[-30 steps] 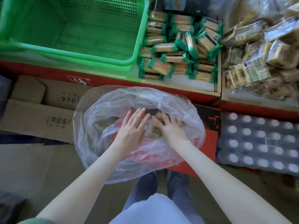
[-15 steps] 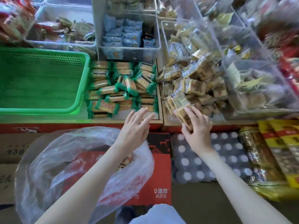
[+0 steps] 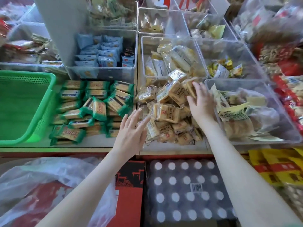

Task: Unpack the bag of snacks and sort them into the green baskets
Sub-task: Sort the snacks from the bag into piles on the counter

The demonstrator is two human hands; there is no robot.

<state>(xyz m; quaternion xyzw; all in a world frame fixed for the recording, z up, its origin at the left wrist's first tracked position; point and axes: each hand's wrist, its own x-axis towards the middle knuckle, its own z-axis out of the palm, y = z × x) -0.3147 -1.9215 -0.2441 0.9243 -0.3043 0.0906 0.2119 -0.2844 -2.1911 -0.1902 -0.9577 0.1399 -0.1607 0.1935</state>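
Centrally, the right hand (image 3: 200,102) rests on top of a heap of tan-wrapped snack packets (image 3: 167,112) piled on the shelf. Its fingers (image 3: 196,85) point away from the person and lie against an upright packet (image 3: 190,90) at the heap's far right. The thumb reaches left beneath that packet. Motion blur hides whether the packet is pinched or merely touched.

The left hand (image 3: 131,128) hovers over the shelf's front edge, fingers straight and spread, holding nothing. Its fingertips reach the near left margin of the tan heap, just beside a stack of green-wrapped packets (image 3: 95,108).

The green basket (image 3: 32,74) stands at the far left of the shelf, touching the green-wrapped stack and well apart from both hands. The translucent plastic bag (image 3: 49,185) lies at lower left under the left forearm, draped over a red box (image 3: 129,197); its contents cannot be made out.

A clear bin of pale wrapped pastries (image 3: 246,112) sits just right of the right hand. Behind the heap is a second clear bin of yellow-and-white packets (image 3: 172,59), and to its left a bin of blue packets (image 3: 105,53). Below the shelf, between the forearms, is a shrink-wrapped pack of white-capped bottles (image 3: 185,190). Yellow-and-red bags (image 3: 278,166) lie at the right.
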